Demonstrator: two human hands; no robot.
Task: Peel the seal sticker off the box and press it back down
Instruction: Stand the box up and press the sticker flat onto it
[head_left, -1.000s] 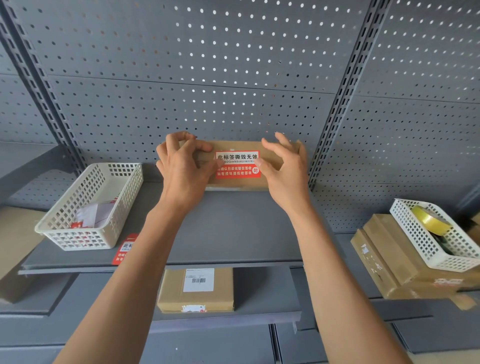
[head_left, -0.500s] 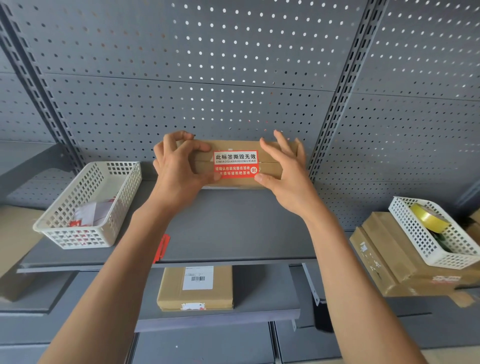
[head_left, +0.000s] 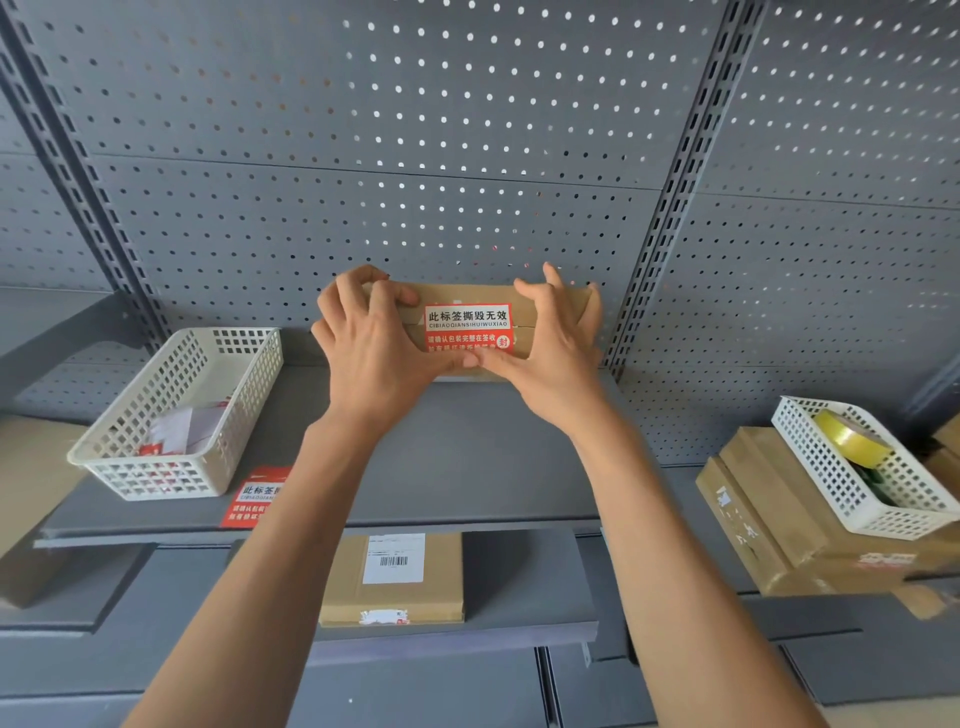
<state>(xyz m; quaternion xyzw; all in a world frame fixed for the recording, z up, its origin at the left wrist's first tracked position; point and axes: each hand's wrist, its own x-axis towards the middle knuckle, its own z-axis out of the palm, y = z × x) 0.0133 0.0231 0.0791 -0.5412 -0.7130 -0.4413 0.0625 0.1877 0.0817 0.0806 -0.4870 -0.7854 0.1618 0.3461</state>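
Observation:
A brown cardboard box (head_left: 522, 304) stands at the back of the grey shelf (head_left: 467, 457), against the pegboard. A red and white seal sticker (head_left: 467, 325) lies flat across its flap seam. My left hand (head_left: 371, 348) grips the box's left end, fingers over the top edge. My right hand (head_left: 556, 348) grips the right end. Both thumbs meet at the sticker's bottom edge and cover part of it.
A white basket (head_left: 171, 410) with papers sits at the shelf's left, a loose red sticker (head_left: 254, 496) in front of it. A labelled box (head_left: 392, 577) lies on the lower shelf. At right, a basket with a yellow tape roll (head_left: 852, 439) rests on stacked boxes (head_left: 769, 519).
Both thumbs have slid inward along the sticker's bottom edge and now touch each other. The box has stayed in place.

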